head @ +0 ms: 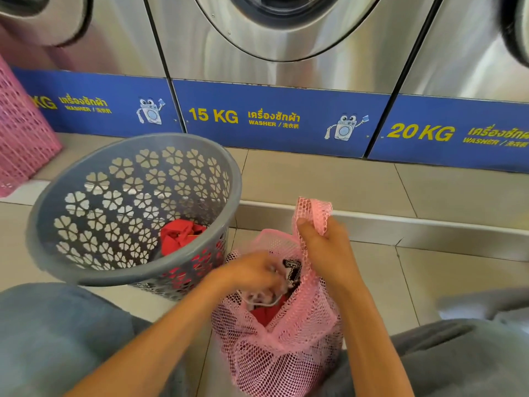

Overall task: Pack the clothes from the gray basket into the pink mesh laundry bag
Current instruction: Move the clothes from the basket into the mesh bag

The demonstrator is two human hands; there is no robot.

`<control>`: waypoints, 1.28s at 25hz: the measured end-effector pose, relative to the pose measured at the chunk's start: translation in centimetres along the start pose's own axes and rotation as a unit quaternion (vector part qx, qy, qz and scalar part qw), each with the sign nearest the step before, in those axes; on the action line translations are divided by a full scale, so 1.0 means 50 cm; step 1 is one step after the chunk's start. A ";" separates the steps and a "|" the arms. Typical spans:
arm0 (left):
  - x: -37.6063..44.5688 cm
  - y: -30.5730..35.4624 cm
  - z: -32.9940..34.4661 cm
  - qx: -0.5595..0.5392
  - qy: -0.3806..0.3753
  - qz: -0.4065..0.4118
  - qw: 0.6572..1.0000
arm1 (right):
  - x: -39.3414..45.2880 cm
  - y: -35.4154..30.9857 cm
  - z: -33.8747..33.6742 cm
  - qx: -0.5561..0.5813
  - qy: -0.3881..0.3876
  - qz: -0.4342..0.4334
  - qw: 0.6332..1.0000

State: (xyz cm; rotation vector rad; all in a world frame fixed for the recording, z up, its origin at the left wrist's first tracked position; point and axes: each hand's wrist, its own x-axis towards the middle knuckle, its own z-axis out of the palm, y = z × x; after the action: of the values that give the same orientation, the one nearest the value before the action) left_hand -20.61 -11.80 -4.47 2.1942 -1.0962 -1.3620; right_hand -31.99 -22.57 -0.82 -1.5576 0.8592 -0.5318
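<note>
Pink mesh laundry bag [286,339] held up by right hand [323,245] gripping its rim
Blurred left hand [252,275] seemingly clutches clothes at its mouth; gray basket [86,259] beside

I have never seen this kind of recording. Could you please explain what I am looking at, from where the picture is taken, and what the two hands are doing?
There is no robot here. A person wears a camera on the head, so this one picture looks forward and down at their own arms and knees. They sit or crouch on a tiled floor before a row of steel washers. The right hand grips the rim of a pink mesh laundry bag and lifts it open. The left hand, blurred, is at the bag's mouth, on clothes and a white cord; its grip is unclear. The tilted gray basket beside the bag holds a red garment. A pink basket stands at far left.
</note>
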 end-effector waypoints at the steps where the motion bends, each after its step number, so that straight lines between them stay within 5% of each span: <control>1: -0.025 0.020 -0.047 -0.019 0.046 0.019 0.999 | 0.006 0.005 0.015 0.043 -0.008 0.027 0.999; 6: -0.124 0.041 -0.209 -0.236 0.211 0.094 0.944 | 0.049 0.004 0.099 0.091 -0.066 0.071 0.991; 10: -0.104 -0.028 -0.257 -0.233 0.308 0.036 0.922 | 0.060 0.010 0.149 0.092 -0.106 0.102 0.985; 14: -0.042 -0.115 -0.243 -0.209 0.325 -0.019 0.922 | 0.074 0.018 0.185 0.102 -0.103 0.126 0.981; 17: 0.006 -0.169 -0.253 -0.181 0.306 -0.052 0.933 | 0.087 0.036 0.213 0.103 -0.096 0.153 0.978; 23: 0.132 -0.264 -0.265 0.075 0.177 -0.113 0.975 | 0.130 0.074 0.243 0.110 -0.078 0.210 0.968; 29: 0.288 -0.365 -0.270 0.276 0.077 -0.144 0.947 | 0.156 0.120 0.273 0.079 -0.105 0.248 0.960; 32: 0.360 -0.425 -0.248 0.379 -0.014 -0.185 0.906 | 0.165 0.134 0.280 0.085 -0.113 0.263 0.954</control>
State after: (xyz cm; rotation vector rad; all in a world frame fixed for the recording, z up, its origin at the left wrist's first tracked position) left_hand 3.79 -12.98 -22.71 3.0765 -1.4521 -1.2273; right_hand -17.81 -20.12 -10.95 -1.1416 0.9753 -0.0357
